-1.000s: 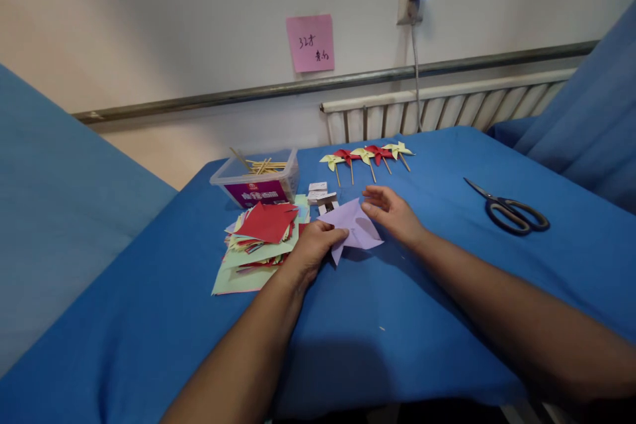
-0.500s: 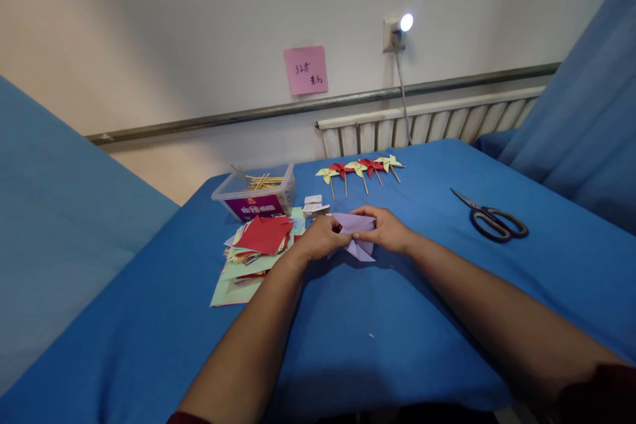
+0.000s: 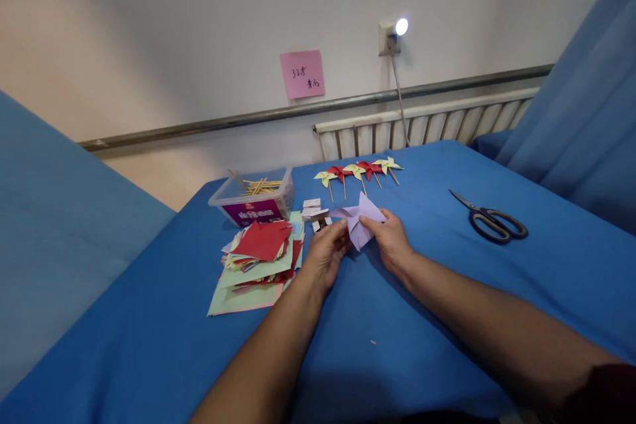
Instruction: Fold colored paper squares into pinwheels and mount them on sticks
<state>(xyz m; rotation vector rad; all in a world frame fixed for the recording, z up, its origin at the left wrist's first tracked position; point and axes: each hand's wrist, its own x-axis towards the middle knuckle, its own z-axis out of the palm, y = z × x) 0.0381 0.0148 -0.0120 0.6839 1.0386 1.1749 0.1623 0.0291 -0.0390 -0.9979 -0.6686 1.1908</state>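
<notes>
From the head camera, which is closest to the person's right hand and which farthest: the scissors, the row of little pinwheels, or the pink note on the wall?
Measured from the right hand, which grips the purple paper:
1. Row of pinwheels, just beyond the hand on the blue table.
2. Scissors, off to the right on the table.
3. Pink note, up on the back wall, clearly farthest.

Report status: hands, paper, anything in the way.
Left hand and right hand both pinch the purple paper, lifted off the blue table. Paper stack lies left, scissors right. Nothing between the hands.
</notes>
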